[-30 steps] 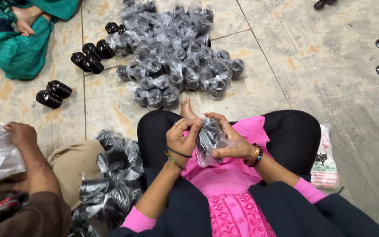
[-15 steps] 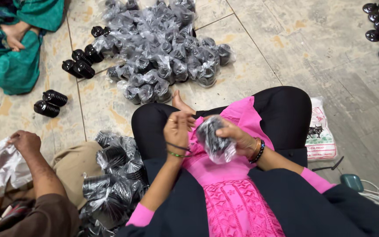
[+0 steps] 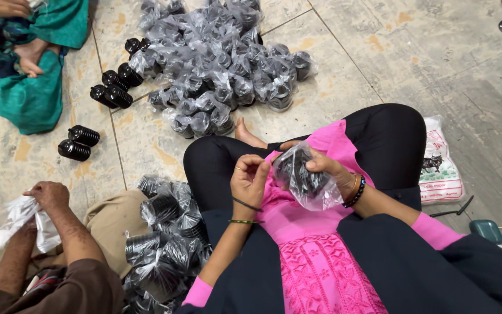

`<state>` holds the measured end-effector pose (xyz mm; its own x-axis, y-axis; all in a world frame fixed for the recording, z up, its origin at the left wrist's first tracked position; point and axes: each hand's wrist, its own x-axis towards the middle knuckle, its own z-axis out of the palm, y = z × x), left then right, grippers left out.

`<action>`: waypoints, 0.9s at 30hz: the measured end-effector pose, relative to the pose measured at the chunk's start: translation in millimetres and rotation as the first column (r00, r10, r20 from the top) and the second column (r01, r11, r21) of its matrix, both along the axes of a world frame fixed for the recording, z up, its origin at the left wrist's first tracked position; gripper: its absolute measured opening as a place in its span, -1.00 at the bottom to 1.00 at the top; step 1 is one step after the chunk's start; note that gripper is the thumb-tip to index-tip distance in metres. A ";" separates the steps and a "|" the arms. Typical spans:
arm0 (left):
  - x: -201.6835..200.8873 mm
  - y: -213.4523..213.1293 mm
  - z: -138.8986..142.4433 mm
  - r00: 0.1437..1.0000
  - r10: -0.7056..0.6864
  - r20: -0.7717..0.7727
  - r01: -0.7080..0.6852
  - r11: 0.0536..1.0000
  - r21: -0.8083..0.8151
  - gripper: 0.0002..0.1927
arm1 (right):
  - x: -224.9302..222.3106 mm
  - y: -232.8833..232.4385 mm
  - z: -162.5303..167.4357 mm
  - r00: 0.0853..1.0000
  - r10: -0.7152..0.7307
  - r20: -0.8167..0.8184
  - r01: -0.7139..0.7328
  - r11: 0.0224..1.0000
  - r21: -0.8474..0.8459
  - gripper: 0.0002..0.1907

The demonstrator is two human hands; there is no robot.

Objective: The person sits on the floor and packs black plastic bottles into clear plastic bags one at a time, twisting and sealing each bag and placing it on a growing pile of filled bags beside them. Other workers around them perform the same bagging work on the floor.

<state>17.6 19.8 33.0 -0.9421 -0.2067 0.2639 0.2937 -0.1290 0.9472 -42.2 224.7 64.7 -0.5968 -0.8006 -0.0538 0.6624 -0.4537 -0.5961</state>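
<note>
Head view: over the lap, a black ribbed part in a clear bag (image 3: 304, 177) is gripped by the right hand (image 3: 327, 168), while its mouth is pinched by the left hand (image 3: 250, 181). Closing seems underway; a firm twist is needed. Farther off, bagged parts (image 3: 222, 64) are heaped on the tiled floor (image 3: 425, 64).

You sit cross-legged on the tiled floor (image 3: 437, 64), and your right hand (image 3: 326, 168) holds a black ribbed part in a clear plastic bag (image 3: 304, 181) over your lap. Your left hand (image 3: 250, 181) is just beside it, fingers curled near the bag's mouth. A heap of bagged parts (image 3: 222, 64) lies ahead, unbagged black parts (image 3: 111, 90) to its left. At lower left a co-worker's hand (image 3: 47, 195) grips an empty bag (image 3: 7, 224).
</note>
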 end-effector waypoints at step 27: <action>3.5 -3.1 10.3 0.997 -0.019 0.081 0.032 0.986 -0.164 -0.82 | -0.9 0.5 2.0 0.988 -0.057 -0.145 0.048 0.997 -0.063 -0.09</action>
